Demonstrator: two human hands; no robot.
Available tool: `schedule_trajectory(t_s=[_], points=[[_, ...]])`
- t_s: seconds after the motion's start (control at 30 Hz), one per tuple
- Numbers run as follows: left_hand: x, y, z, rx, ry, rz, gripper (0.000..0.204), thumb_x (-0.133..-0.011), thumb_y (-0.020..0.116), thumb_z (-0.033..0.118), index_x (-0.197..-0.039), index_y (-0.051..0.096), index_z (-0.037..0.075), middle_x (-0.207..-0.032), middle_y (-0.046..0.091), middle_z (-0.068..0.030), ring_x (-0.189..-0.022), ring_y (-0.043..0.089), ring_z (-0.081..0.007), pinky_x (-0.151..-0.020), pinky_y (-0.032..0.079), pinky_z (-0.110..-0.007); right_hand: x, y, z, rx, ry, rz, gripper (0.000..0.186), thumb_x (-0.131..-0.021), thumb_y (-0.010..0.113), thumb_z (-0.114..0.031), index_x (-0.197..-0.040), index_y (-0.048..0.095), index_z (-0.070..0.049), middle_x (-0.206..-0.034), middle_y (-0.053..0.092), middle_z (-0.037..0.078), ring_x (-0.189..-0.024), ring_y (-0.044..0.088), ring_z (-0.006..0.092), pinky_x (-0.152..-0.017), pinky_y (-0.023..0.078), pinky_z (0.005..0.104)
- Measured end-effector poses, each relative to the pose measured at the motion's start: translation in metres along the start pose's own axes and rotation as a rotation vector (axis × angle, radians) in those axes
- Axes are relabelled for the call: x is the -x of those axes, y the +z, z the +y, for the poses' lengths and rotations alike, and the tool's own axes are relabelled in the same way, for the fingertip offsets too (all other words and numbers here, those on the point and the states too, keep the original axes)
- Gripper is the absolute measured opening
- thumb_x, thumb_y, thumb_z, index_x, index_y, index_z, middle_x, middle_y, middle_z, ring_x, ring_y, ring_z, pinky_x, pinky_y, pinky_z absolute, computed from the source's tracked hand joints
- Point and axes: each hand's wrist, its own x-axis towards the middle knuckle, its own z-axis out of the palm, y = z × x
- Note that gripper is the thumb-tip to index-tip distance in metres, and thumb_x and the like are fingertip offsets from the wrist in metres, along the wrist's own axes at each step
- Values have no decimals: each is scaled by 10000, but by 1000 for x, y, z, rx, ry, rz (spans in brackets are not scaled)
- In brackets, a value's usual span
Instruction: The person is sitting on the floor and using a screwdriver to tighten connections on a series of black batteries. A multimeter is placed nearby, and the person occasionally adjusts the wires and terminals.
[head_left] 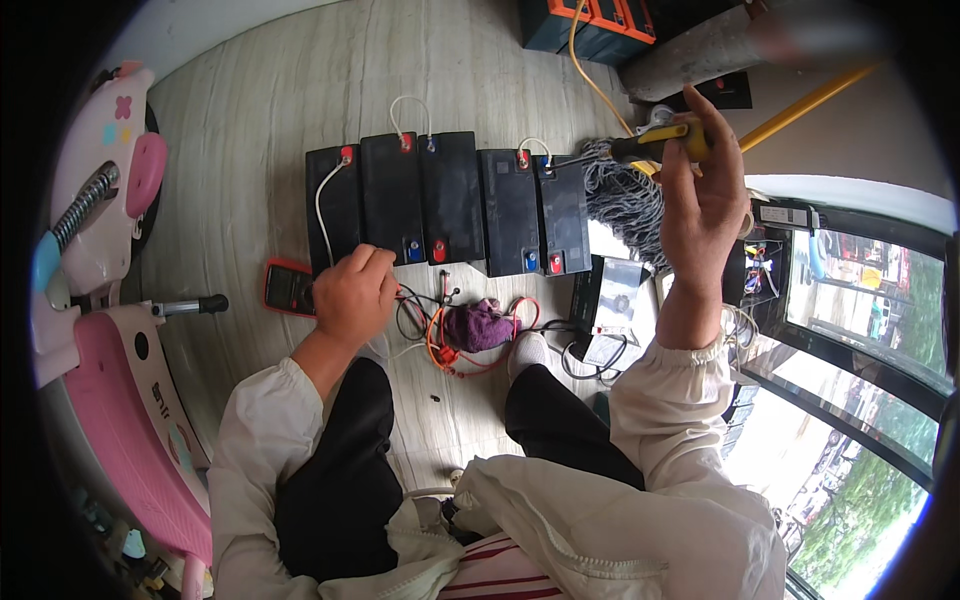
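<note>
Several black batteries stand side by side on the floor, each with red and blue terminals. My right hand (705,190) grips the yellow-and-black handle of a screwdriver (655,143), index finger stretched out. Its shaft points left, the tip at or near the blue terminal of the rightmost battery (567,215). At the near end of the leftmost battery (333,205) is my left hand (356,293), fingers closed. A white wire (321,205) runs from that battery's red terminal toward these fingers; they hide its end. Other short white wires (410,98) link neighbouring terminals.
A red multimeter (289,287) lies beside my left hand. Red and black leads and a purple cloth (480,325) lie before my feet. A grey mop head (625,200) touches the right side. A pink-and-white scooter (120,390) stands left, glass panes (860,300) right.
</note>
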Motion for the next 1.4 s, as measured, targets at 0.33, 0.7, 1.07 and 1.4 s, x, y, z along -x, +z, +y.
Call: schedule_trajectory(t_s=[0.33, 0.7, 1.07, 1.4], points=[[-70, 7, -25, -96, 147, 50, 588, -886, 686, 229, -1440, 548, 86, -1526, 495, -111, -1378, 460, -334, -1149, 342, -479, -3, -8, 7, 93, -92, 25, 421, -909, 759, -35, -1320, 692, -101, -1225, 571, 81, -1040, 626, 129, -809, 598, 254], [-83, 37, -3, -118, -16, 134, 548, -902, 681, 221, -1383, 488, 44, -1444, 474, -162, -1387, 409, -385, -1176, 323, -509, -7, -14, 7, 95, -52, -71, 470, -925, 685, 40, -1375, 637, -84, -1217, 583, 87, -1023, 630, 148, -816, 572, 252], [-85, 42, 6, -146, -120, 153, 531, -914, 636, 227, -1408, 500, 86, -1461, 467, -125, -1396, 402, -345, -1187, 293, -482, -10, -17, 3, 204, -114, -78, 453, -882, 697, 40, -1318, 661, -80, -1139, 573, 93, -1077, 565, 208, -864, 509, 295], [-89, 41, 12, -168, -145, 203, 490, -888, 665, 263, -1341, 568, 101, -1426, 514, -99, -1359, 445, -320, -1166, 311, -472, -1, -16, 13, -8, -100, -31, 456, -914, 715, 15, -1356, 609, -22, -1239, 660, 122, -1092, 673, 211, -956, 537, 334]])
